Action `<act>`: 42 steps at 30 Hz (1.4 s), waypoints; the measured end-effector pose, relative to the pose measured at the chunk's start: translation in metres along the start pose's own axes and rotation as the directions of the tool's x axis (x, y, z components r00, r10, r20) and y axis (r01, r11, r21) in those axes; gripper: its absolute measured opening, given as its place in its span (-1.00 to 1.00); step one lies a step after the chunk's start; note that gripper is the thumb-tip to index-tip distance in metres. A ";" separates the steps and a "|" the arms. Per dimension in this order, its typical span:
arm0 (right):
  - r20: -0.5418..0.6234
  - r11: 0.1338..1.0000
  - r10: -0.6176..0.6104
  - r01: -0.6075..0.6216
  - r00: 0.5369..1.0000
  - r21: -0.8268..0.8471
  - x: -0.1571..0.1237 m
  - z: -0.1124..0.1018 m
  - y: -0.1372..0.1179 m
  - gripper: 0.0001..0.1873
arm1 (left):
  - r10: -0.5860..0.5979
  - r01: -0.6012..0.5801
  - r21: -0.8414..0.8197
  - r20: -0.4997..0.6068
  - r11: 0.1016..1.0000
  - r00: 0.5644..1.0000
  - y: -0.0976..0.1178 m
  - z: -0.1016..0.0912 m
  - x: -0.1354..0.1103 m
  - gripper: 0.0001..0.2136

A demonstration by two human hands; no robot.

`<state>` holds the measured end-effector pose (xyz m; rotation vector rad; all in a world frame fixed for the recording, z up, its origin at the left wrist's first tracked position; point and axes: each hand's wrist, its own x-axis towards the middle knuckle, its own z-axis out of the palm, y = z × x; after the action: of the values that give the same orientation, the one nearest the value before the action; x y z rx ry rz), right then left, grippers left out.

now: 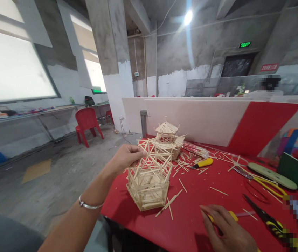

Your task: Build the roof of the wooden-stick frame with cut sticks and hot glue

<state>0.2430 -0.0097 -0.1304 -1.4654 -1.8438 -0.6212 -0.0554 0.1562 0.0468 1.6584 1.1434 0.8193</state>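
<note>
My left hand (126, 157) pinches the top edge of a hexagonal frame built of thin wooden sticks (149, 178), which stands on the red table (191, 217) near its left edge. My right hand (227, 229) rests at the table's front, fingers curled over a yellow-handled tool (233, 215) that is mostly hidden beneath it. Behind the frame stands a finished stick pavilion with a pointed roof (167, 135).
Loose sticks litter the table. A yellow utility knife (203, 163), yellow-handled pliers (263, 182), black-and-yellow cutters (268, 220) and a green cutting board edge (296, 173) lie to the right. A white and red partition (217, 119) backs the table. A red chair (87, 124) stands left.
</note>
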 end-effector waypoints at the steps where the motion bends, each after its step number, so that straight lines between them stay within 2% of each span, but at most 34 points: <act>1: -0.004 1.000 -0.003 0.003 1.000 0.001 0.000 0.000 0.000 -0.69 | 0.001 -0.001 0.001 0.003 1.000 1.000 0.000 0.000 0.000 -0.69; 5: -0.017 1.000 0.026 -0.026 1.000 -0.002 0.001 0.000 -0.001 -0.68 | -0.002 0.003 0.015 -0.006 1.000 1.000 -0.002 0.000 0.000 -0.69; 14: -0.010 1.000 -0.011 0.011 1.000 -0.009 0.001 0.000 0.002 -0.68 | 0.004 -0.002 0.037 -0.047 0.999 0.999 0.001 -0.003 -0.001 -0.54; 18: 0.013 1.000 -0.016 0.016 1.000 0.006 0.000 -0.001 0.001 -0.69 | -0.016 0.010 -0.043 -0.135 0.999 0.991 0.003 -0.008 -0.009 -0.54; 21: 0.018 1.000 0.000 -0.001 1.000 0.018 0.003 -0.001 -0.004 -0.70 | 0.029 -0.054 -0.080 -0.286 0.995 0.958 -0.007 -0.014 -0.024 -0.53; 22: 0.017 1.000 0.001 -0.001 1.000 0.031 0.004 -0.001 -0.007 -0.70 | 0.050 -0.078 -0.067 -0.354 0.995 0.934 -0.013 -0.015 -0.031 -0.54; 25: 0.020 0.995 -0.002 0.000 1.000 0.096 0.014 -0.002 -0.018 -0.72 | 0.095 -0.121 -0.010 -0.554 0.993 0.827 -0.044 -0.009 -0.051 -0.61; 29: -0.041 0.982 -0.046 0.053 0.998 0.179 0.040 -0.006 -0.040 -0.78 | 0.098 -0.133 0.009 -0.728 0.991 0.678 -0.095 0.018 -0.066 -0.66; 30: -0.066 0.978 -0.056 0.068 0.996 0.198 0.048 -0.008 -0.047 -0.78 | 0.076 -0.132 -0.012 -0.763 0.991 0.641 -0.106 0.026 -0.066 -0.67; 33: -0.114 0.966 -0.071 0.097 0.991 0.239 0.071 -0.011 -0.071 -0.73 | 0.060 -0.175 -0.031 -0.867 0.984 0.494 -0.133 0.043 -0.061 -0.69; 35: -0.129 0.965 -0.074 0.104 0.989 0.239 0.084 -0.012 -0.086 -0.65 | 0.124 -0.192 0.051 -0.912 0.980 0.392 -0.146 0.048 -0.056 -0.71; 37: -0.138 0.968 -0.090 0.119 0.986 0.220 0.094 -0.011 -0.099 -0.56 | 0.204 -0.187 0.151 -0.929 0.971 0.309 -0.158 0.050 -0.050 -0.72; 39: -0.136 0.975 -0.109 0.132 0.985 0.179 0.102 -0.009 -0.109 -0.47 | 0.266 -0.166 0.228 -0.928 0.959 0.262 -0.173 0.051 -0.046 -0.71; 42: -0.078 0.977 -0.170 0.178 0.982 0.117 0.114 -0.006 -0.118 -0.35 | 0.312 -0.097 0.297 -0.914 0.950 0.258 -0.198 0.053 -0.041 -0.67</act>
<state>0.1159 0.0297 -0.0338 -1.1977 -1.9357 -0.6209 -0.0859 0.1272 -0.1577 1.3831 1.8588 2.1666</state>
